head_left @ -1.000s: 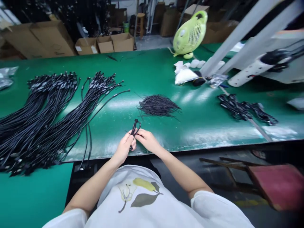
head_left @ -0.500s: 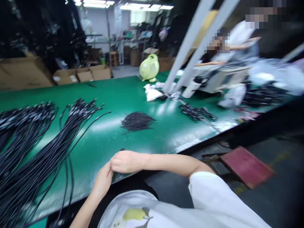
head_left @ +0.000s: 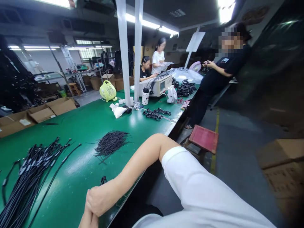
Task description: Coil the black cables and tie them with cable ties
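Near the front edge of the green table, my right hand is closed in a fist, its back towards me. A looped black cable sticks out just beyond its knuckles; most of it is hidden by the hand. My left hand is pressed against the right one from below, at the bottom of the view, and its fingers are hidden. To the left lies a bundle of long black cables with grey tags near their ends. Beyond my hands sits a pile of thin black ties.
Coiled black cables lie farther along the table. Two pale posts, a green fan, a patterned cup and a boxy instrument stand behind. Two people are at the far end; another stands right, beyond a red stool.
My view has swung right and up, bringing the standing person and floor boxes into sight. My hands stay together and now appear lower and farther left; more of the black loop shows.
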Tool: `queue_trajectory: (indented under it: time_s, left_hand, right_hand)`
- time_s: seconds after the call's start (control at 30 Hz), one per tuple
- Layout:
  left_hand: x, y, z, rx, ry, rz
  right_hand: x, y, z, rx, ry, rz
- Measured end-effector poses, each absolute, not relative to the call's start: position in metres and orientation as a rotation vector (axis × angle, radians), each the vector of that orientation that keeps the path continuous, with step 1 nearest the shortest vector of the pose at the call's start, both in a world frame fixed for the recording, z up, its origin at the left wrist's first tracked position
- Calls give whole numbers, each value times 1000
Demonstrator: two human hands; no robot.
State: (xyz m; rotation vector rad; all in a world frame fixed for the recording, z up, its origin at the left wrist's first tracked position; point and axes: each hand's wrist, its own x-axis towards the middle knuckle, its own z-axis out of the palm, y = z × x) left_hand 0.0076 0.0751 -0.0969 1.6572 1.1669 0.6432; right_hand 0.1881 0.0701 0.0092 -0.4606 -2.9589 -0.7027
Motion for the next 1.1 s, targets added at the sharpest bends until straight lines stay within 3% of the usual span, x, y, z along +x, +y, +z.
queue_trajectory:
  time_s: [0.07,0.2,0.33,0.43,0.53,0.7,0.93,1.0,1.1]
  left_hand:
    - [13,85,-86,1733,1275,603]
    - [28,101,-56,1783,1455,627]
    - [37,107,-39,1402,1262,853]
    - [32,105,-36,1083,1092,921]
    - [23,93,-36,1151,1099,1054]
    - [23,59,-34,1704,1278,895]
    - [25,59,-30,780,1000,883]
    - [23,59,-25,744,947,985]
    - [24,50,-20,956,983,1076]
  right_hand:
    - [183,80,5,-591,-2936,-711]
    - [173,113,2,-876,-2912,-306]
    - [169,125,2,-1290,-2595,29]
    - [173,110,-6,-1448,-2124,555]
    - [187,95,-16,-1427,-1842,949]
    - [206,84,-17,-1494,-1822,873]
    - [193,45,-21,-1021,-2462,90]
    - [198,42,-23,-1018,-2432,81]
    - [206,47,-25,-1141,-2293,339]
